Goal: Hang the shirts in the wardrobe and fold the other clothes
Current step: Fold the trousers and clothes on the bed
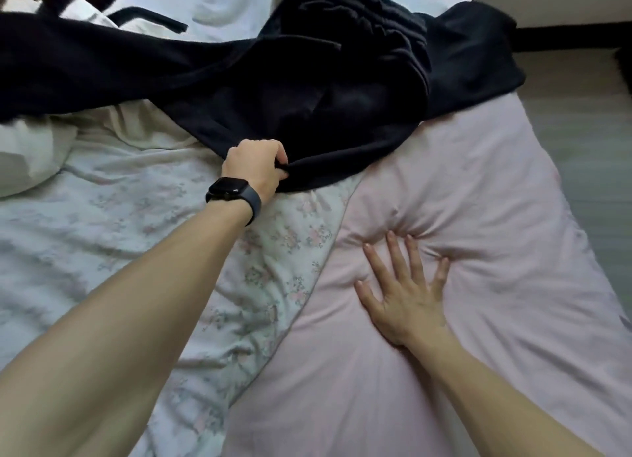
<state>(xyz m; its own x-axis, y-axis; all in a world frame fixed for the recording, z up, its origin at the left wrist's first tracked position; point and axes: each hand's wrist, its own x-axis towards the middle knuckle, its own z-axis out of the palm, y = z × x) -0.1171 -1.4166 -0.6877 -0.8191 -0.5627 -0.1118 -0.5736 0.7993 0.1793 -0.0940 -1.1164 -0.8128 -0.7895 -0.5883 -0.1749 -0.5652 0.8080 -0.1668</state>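
A large dark navy garment (307, 90) lies crumpled across the upper half of the bed, one long part stretching away to the left. My left hand (256, 167), with a black watch on the wrist, grips the near hem of this garment. My right hand (405, 285) lies flat with fingers spread on the pink duvet (478, 217), pressing a dent into it and holding nothing. White clothing with black trim (113, 13) lies behind the dark garment at the top left.
A floral white sheet (102, 234) covers the bed's left half, with a white pillow (27, 159) at the left edge. The bed's right edge runs diagonally, and grey floor (591, 155) lies beyond it.
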